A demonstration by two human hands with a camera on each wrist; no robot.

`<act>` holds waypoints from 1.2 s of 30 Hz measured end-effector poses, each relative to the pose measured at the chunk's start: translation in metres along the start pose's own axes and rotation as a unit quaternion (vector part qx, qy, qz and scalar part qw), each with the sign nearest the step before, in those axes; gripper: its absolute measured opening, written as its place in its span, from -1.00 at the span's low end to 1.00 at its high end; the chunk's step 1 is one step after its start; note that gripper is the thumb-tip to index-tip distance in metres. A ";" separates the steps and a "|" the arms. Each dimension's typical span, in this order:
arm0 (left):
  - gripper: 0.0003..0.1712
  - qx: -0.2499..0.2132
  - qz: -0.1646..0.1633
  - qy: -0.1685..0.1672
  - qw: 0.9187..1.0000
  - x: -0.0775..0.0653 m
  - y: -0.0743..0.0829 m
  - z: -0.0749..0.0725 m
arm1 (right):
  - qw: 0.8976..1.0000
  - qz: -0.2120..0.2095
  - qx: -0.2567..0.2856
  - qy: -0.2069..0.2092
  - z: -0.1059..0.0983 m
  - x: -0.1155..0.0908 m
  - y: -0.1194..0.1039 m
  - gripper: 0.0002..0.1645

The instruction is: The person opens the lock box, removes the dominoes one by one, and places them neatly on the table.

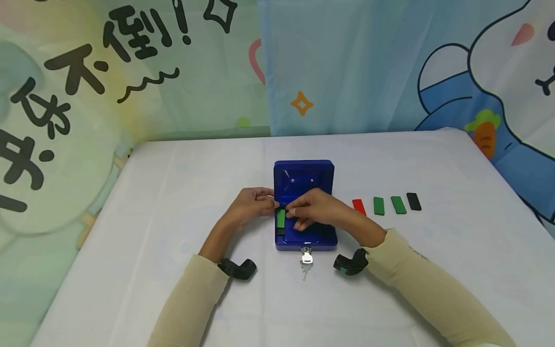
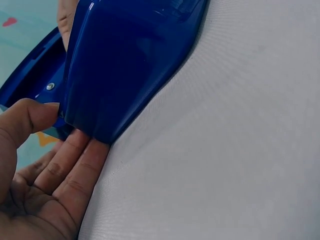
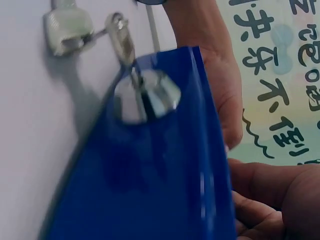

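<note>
A blue metal cash box [image 1: 306,241] stands on the table with its lid raised. My left hand [image 1: 255,205] is at its back left corner. In the left wrist view the thumb touches the rim and the fingers press on the outside of the wall. My right hand [image 1: 314,208] reaches inside the box, thumb and forefinger close together beside a bright green block [image 1: 281,218]. A dark block [image 1: 281,231] lies just in front of that one. The box wall hides the right fingertips in the right wrist view, so I cannot tell whether they pinch a block.
Right of the box a row of flat blocks lies on the white cloth: a red block [image 1: 359,206], a green block [image 1: 379,206], another green block [image 1: 398,205] and a black block [image 1: 414,201]. Keys [image 1: 306,260] hang from the lock at the box's front.
</note>
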State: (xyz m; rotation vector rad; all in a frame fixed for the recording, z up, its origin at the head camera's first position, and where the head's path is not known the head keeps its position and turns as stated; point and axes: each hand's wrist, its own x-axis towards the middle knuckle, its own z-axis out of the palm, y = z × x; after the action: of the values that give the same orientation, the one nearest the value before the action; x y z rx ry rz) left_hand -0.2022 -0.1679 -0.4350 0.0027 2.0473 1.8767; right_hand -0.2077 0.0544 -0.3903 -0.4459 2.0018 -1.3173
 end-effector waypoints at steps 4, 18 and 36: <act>-0.45 -0.007 -0.003 -0.005 1.000 -0.002 0.002 0.000 | 1.000 0.004 -0.006 0.004 0.006 0.003 -0.001 -0.62; -0.51 -0.016 0.012 0.004 1.000 0.000 0.000 0.000 | 0.992 -0.032 -0.119 0.035 0.028 0.005 -0.003 -0.69; -0.51 -0.018 0.006 0.002 1.000 0.000 0.000 0.000 | 0.992 -0.085 0.068 0.059 0.021 0.000 0.005 -0.68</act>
State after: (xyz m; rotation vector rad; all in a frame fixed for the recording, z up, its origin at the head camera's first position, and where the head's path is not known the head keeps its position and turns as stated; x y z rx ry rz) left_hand -0.2022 -0.1674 -0.4354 0.0023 2.0216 1.9223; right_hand -0.1923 0.0424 -0.3995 -0.4929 1.9879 -1.6077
